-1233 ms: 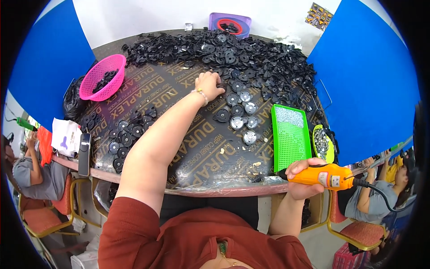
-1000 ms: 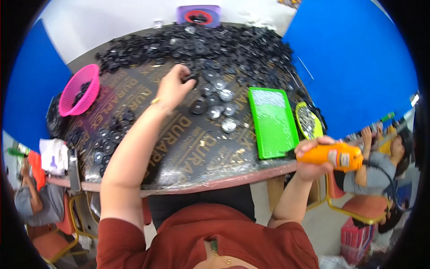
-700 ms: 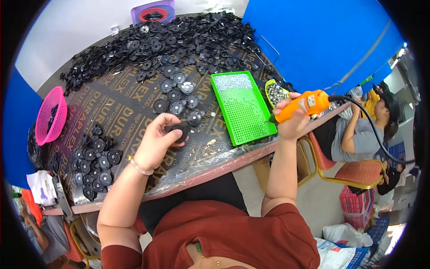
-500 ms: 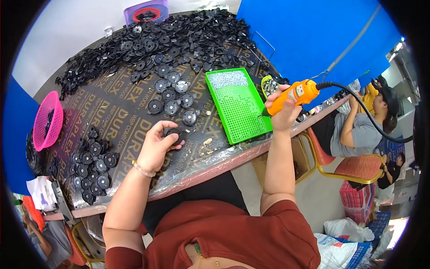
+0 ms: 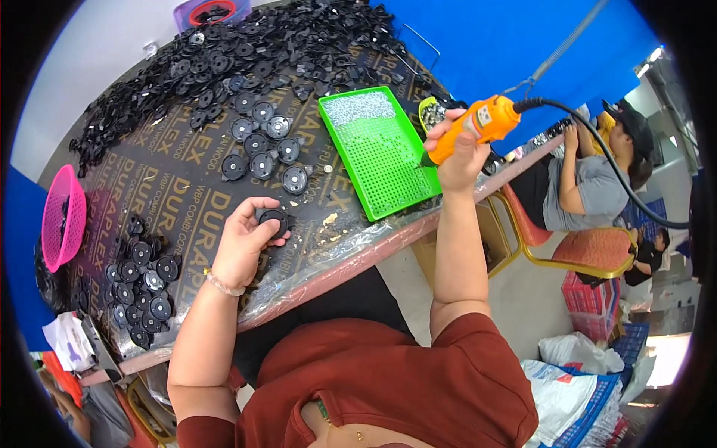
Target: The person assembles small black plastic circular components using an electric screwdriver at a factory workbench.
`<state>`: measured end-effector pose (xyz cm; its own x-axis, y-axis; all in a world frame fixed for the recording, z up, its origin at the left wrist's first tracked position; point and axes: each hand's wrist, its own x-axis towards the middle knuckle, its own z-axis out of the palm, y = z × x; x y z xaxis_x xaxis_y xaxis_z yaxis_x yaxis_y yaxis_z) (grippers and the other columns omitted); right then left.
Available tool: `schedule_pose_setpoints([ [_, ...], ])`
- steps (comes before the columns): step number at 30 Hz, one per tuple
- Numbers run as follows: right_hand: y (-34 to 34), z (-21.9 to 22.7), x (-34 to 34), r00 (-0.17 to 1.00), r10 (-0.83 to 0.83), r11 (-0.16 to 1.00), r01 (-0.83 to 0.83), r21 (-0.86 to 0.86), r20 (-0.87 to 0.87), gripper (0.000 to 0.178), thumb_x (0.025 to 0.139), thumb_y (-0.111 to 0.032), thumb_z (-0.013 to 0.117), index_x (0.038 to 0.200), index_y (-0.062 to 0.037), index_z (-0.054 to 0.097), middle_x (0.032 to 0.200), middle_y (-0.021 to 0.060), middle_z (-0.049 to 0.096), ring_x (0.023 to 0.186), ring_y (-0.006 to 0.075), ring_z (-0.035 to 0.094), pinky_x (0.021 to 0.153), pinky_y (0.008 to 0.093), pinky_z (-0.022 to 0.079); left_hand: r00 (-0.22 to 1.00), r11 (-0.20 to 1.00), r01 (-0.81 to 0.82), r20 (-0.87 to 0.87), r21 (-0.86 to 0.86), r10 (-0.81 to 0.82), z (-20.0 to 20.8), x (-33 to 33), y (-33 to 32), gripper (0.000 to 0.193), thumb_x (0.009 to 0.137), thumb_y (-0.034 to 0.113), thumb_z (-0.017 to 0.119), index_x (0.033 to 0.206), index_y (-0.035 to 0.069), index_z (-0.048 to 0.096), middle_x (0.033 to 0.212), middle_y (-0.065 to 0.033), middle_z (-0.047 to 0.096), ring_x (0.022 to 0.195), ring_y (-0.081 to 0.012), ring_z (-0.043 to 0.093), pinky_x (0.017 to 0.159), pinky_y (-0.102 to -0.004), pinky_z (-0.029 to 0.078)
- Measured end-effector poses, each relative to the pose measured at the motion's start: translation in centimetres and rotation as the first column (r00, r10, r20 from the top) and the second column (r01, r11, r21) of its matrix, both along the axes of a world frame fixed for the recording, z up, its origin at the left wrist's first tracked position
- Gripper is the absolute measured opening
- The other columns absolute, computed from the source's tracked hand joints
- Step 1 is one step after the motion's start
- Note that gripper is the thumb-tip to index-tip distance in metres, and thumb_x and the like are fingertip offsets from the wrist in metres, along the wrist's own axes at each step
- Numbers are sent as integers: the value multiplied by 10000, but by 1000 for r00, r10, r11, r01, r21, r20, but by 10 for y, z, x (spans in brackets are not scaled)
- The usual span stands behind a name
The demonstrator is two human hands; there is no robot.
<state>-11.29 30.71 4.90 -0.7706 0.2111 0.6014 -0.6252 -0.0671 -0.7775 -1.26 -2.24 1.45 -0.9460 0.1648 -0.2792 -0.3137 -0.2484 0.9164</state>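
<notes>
Pinched a round black plastic disc point(image 5: 275, 219) between thumb point(image 5: 264, 234) and fingers point(image 5: 259, 202) of left hand point(image 5: 245, 237); wrapped right hand point(image 5: 460, 160) around orange corded power tool point(image 5: 482, 127).

From here I can't see all of the black disc point(image 5: 275, 216): the left hand point(image 5: 245, 236) covers part of it. The right hand point(image 5: 459, 155) hides part of the orange power tool point(image 5: 499, 123), and I can't make out its tip. Beyond that grip, the yellow bowl point(image 5: 426, 101) is partly blocked; left of it, the grey bits point(image 5: 362, 108) are too small to tell.
</notes>
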Motion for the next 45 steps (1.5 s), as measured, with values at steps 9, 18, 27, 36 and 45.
schedule_pose_setpoints([
  [9,-37,41,31,972,187,966,-208,-151,-145,699,787,-650,648,1067,-22,519,713,116,609,545,164,572,512,254,480,1000,1000,25,18,-11,-24,2,1,4,286,881,-4,602,1157,6,531,877,-66,636,707,-117,639,594,-206,516],
  [18,-137,29,68,767,638,761,-642,-95,-68,850,694,-733,625,1105,-5,480,788,150,636,631,220,630,620,348,543,995,995,96,21,-13,-96,-4,1,2,249,876,18,613,1119,-11,566,840,-43,636,680,-88,624,581,-198,495],
  [27,-154,21,74,702,712,664,-690,-288,-39,827,612,-648,764,1087,-12,532,806,135,657,682,180,648,599,263,544,996,997,76,37,11,-77,-4,0,-1,223,883,17,603,1102,-12,574,832,-51,650,674,-95,614,588,-221,503],
  [36,-155,19,75,711,702,671,-683,-290,-49,698,722,-550,772,1081,-5,526,792,147,650,650,189,638,574,275,535,994,994,94,57,50,-97,-9,-2,3,221,868,6,605,1087,-9,580,810,-52,647,648,-103,620,579,-225,509],
  [45,-165,8,61,670,742,661,-732,-165,0,624,737,-557,761,956,-2,575,747,153,650,585,162,614,533,262,510,997,994,82,5,67,-83,-9,-5,2,218,904,73,600,1101,-10,554,881,-70,672,702,-108,642,643,-211,528],
])
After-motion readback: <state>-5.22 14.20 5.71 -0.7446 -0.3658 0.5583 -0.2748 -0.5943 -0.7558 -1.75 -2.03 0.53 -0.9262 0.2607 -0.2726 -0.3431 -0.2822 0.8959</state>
